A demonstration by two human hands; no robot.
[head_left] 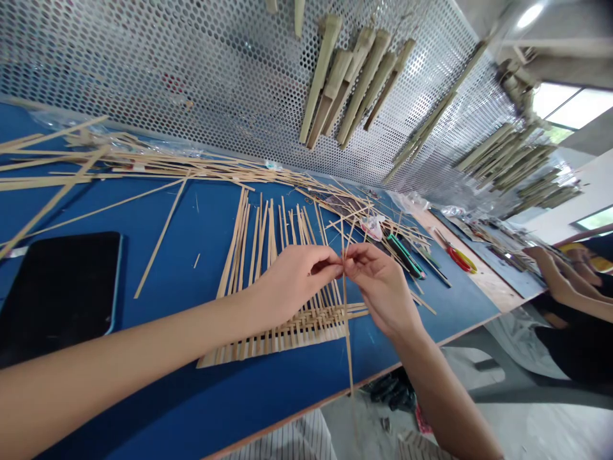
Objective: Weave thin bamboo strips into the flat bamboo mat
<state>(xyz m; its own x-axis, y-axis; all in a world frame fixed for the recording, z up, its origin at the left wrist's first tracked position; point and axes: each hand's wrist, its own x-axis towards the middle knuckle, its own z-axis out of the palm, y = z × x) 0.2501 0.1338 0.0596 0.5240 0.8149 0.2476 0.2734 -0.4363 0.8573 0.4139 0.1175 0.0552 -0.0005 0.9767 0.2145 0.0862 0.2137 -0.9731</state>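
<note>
A long thin bamboo strip (348, 348) hangs upright from my fingers over the right end of the weaving. My left hand (299, 275) pinches it from the left, fingertips closed. My right hand (378, 281) pinches at the same spot from the right, its fingertips touching those of the left. Below and behind my hands lies a partly woven bamboo mat (297, 333), its lower band plaited and its loose strips fanning away from me. My left hand and forearm hide part of the mat.
A dark tablet-like device (62, 287) lies at left. Loose bamboo strips (158, 167) spread along the perforated metal panel (215, 76). A green-black utility knife (405, 255) and red-yellow scissors (460, 257) lie at right. Bamboo pieces (330, 83) hang on the panel. Another person's arm (560, 281) shows far right.
</note>
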